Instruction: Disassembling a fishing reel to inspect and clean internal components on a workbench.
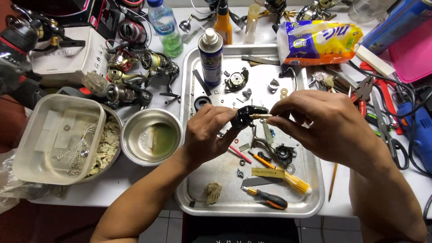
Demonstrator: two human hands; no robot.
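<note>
Two hands raised over tray (315, 198), left hand (208, 135) gripping black reel part (245, 117), right hand (321, 121) pinching

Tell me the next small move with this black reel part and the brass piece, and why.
Probably keep the left hand steady on the black reel part while the right hand seats the brass piece further in. Its tip already meets the part, both are held above the metal tray, and the small screwdriver lies unused.

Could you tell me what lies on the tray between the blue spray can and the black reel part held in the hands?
In the head view, between the blue spray can and the black reel part, a small round black cap and tiny loose washers lie on the metal tray.
</note>
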